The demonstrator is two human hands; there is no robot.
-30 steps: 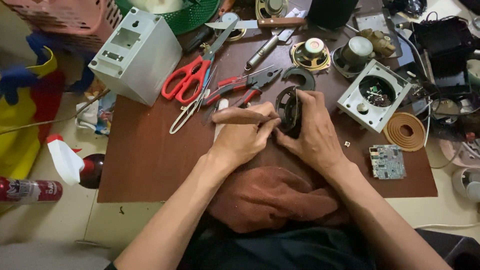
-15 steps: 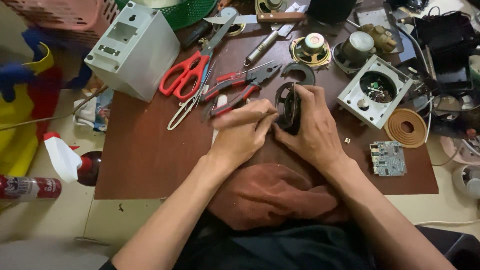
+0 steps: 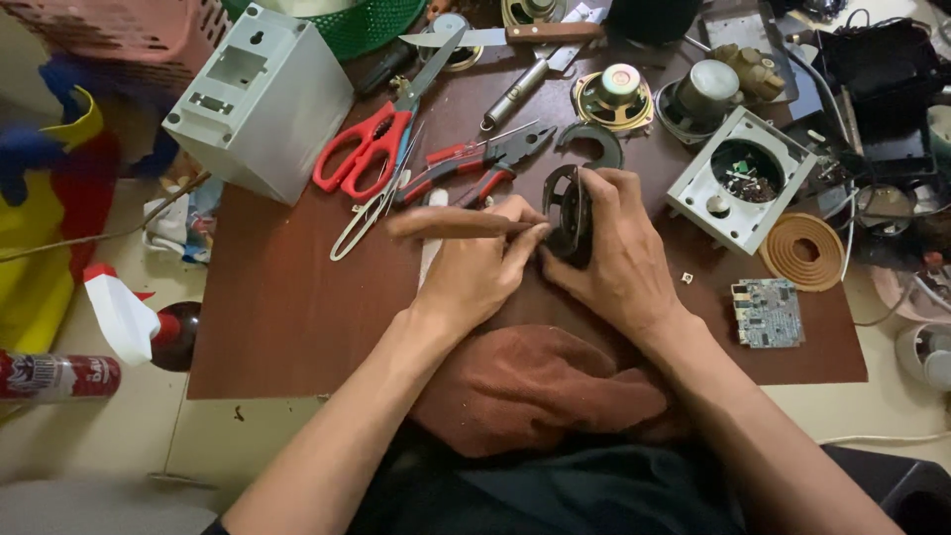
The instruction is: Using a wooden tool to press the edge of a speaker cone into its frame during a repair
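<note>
My left hand point(image 3: 480, 267) grips a tool with a brown wooden handle point(image 3: 446, 223), its tip pointed right at a black round speaker frame point(image 3: 567, 210). My right hand point(image 3: 619, 258) holds that frame upright on the brown table point(image 3: 287, 307), fingers curled over its top and right side. The two hands touch at the frame's lower left. The tool's tip is hidden between fingers and frame. A brown cloth point(image 3: 535, 386) lies under my wrists at the table's near edge.
Red-handled scissors point(image 3: 371, 149), red pliers point(image 3: 475, 163), tweezers point(image 3: 367, 213), a grey plastic box point(image 3: 260, 99), a grey speaker housing point(image 3: 741, 178), a gold speaker point(image 3: 614, 97), a tan ring point(image 3: 804, 250) and a circuit board point(image 3: 768, 312) surround the hands. A spray can point(image 3: 54, 376) lies on the floor, left.
Both hands stay on the speaker frame. The wooden-handled tool has shifted slightly against the frame; the view has drifted a little.
</note>
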